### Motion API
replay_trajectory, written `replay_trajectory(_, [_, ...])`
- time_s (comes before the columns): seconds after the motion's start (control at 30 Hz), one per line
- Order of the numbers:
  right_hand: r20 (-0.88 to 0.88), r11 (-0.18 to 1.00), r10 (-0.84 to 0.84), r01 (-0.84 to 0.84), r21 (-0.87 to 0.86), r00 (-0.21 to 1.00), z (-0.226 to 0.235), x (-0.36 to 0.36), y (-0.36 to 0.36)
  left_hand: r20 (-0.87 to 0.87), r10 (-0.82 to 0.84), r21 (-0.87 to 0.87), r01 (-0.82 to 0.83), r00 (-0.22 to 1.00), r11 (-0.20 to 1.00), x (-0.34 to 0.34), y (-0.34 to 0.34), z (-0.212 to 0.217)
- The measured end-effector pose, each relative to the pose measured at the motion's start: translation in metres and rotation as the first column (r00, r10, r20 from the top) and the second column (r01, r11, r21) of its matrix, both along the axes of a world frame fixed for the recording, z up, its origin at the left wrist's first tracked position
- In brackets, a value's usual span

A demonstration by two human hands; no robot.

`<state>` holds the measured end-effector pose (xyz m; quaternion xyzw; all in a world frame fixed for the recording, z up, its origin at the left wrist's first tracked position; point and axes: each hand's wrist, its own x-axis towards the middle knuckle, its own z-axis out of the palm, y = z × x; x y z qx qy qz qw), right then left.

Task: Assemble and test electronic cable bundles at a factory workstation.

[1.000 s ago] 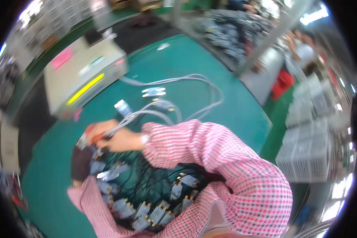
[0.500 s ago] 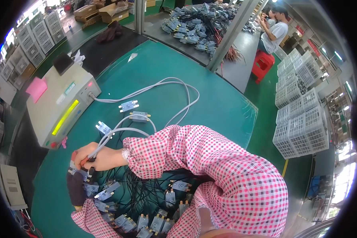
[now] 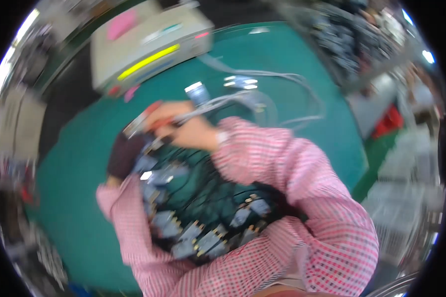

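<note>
My right hand (image 3: 186,129), bare, is closed on red-handled test clips (image 3: 153,109) at the ends of grey cables (image 3: 223,101). Against its fingertips sits my left hand (image 3: 125,153) in a dark glove, curled round a small blue-grey part with metal tabs, mostly hidden and blurred. Below both hands, blue-grey parts with metal tabs (image 3: 209,241) and thin black wires (image 3: 198,180) lie in a ring between my forearms. Two more such parts, one (image 3: 197,93) near my right hand and one (image 3: 241,82) farther right, rest beyond it.
A beige test instrument (image 3: 104,64) with a lit yellow display stands at the back left of the green table (image 3: 84,218). A grey cable loop (image 3: 312,99) runs from it across the tabletop. At the far right are heaped parts (image 3: 337,39), a red stool (image 3: 389,121) and white crates (image 3: 399,198).
The whole view has swung and blurred, so table, instrument and hands appear higher and farther right. Both hands stay together, with the clips still in my right hand.
</note>
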<state>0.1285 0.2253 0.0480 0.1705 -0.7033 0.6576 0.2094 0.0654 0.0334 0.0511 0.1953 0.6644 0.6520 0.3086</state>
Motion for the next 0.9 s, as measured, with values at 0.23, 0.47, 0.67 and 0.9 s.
replay_trajectory(0.23, [-0.013, 0.999, -0.044, 0.045, 0.009, 0.999, -0.006, 0.001, -0.011, 0.029, -0.1, -0.062, 0.101, 0.995, 0.993, -0.003, -0.013, 0.009])
replay_trajectory(0.47, [0.017, 1.0, -0.001, 0.001, 0.021, 1.0, -0.007, -0.001, -0.008, 0.015, -0.047, -0.033, 0.048, 0.999, 0.998, -0.001, -0.013, 0.005])
replay_trajectory(0.67, [0.007, 0.999, -0.002, 0.002, 0.033, 1.0, -0.007, 0.0, -0.005, 0.021, -0.057, -0.13, 0.059, 0.998, 0.99, 0.001, -0.01, 0.012])
replay_trajectory(0.9, [0.042, 1.0, -0.004, 0.004, 0.001, 0.999, -0.007, -0.002, -0.01, 0.049, -0.086, -0.14, 0.092, 0.995, 0.986, -0.003, -0.013, 0.011])
